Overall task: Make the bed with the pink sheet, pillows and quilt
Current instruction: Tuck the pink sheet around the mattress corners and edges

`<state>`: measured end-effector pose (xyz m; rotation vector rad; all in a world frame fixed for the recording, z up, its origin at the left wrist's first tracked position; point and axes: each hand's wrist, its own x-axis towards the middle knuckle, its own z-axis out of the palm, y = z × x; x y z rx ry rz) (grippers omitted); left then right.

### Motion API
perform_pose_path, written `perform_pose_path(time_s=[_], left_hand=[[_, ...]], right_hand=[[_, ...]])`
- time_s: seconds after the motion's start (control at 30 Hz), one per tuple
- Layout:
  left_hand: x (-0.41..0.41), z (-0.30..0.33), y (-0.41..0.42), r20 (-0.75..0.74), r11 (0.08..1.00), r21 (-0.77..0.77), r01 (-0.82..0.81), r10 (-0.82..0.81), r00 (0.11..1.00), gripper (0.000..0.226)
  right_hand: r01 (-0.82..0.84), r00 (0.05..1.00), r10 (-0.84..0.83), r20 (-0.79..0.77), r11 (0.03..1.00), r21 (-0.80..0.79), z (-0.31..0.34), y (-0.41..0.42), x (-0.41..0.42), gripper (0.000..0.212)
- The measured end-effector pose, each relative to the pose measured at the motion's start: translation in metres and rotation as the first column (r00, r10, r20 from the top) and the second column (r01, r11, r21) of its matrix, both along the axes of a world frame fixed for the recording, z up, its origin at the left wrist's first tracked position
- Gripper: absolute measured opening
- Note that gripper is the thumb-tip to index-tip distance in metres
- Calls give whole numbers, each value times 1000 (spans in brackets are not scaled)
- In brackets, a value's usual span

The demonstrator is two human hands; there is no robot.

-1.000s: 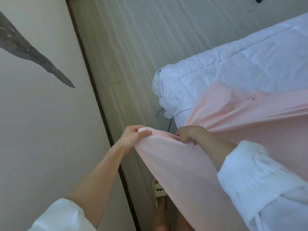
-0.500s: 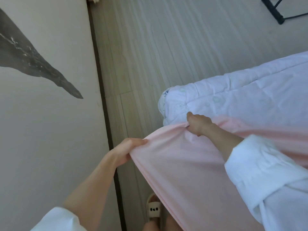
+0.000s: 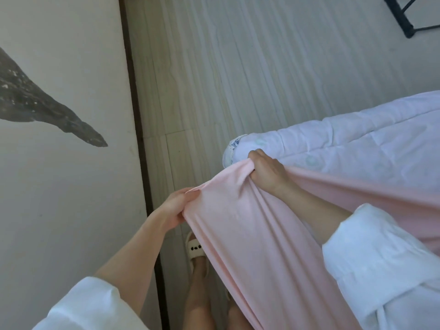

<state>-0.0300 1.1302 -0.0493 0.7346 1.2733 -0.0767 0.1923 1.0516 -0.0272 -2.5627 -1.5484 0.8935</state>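
Observation:
The pink sheet stretches from the bed's near corner down towards my legs. My left hand pinches its edge, out to the left over the floor. My right hand grips a bunched fold of the sheet right at the corner of the white quilted mattress pad, which covers the bed at right. No pillows or quilt are in view.
A pale wall with a dark painted shape stands close on the left, edged by a dark baseboard. Wood floor fills the gap. My foot in a cream slipper is below. A black stand sits top right.
My right hand has carried its fold of the sheet up and away to the mattress corner. My left hand has stayed on the edge, and the sheet now pulls taut between them.

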Motion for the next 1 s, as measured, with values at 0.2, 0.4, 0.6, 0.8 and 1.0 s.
perform_pose_path(time_s=[0.2,0.4,0.6,0.8,1.0], left_hand=[[31,3,32,85,999,14,-36,35,996,16],[45,8,70,259,967,-114,228,-193,947,36],[39,-5,92,4,987,109,-119,119,993,18],[34,-14,102,-181,926,111,-361,376,909,25],[41,17,118,201,932,-335,142,-76,977,57]], right_hand=[[237,949,-224,-223,971,32,6,39,0,3],[213,932,-228,-280,974,-82,9,60,-5,14],[67,994,-101,-45,873,-483,18,67,7,13],[216,972,-134,193,835,-507,18,82,10,8],[337,932,-307,191,931,-144,17,86,3,43]])
